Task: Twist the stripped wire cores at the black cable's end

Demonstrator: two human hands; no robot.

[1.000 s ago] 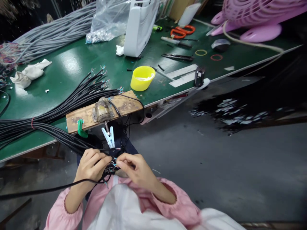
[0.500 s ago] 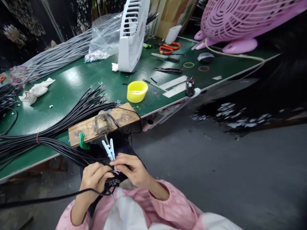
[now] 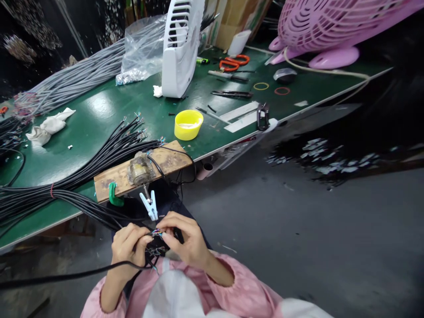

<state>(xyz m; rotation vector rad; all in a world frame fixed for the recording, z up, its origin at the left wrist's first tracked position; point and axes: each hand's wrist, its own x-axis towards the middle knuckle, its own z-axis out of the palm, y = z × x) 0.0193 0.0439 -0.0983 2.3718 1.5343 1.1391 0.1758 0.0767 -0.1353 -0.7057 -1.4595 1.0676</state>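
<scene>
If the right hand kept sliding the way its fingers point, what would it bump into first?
Probably the left hand. The right hand points left across the lap, both pinching the coloured wire ends between them; those wires sit in the way first. Depth is hard to judge.

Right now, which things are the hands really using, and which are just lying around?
In use: left hand, right hand, coloured wire ends, black cable, peg.
Lying about: yellow bowl, orange scissors, white cloth, white fan.

one head-worn view looks forward and down, close over the bench edge [image 3: 232, 143].
</scene>
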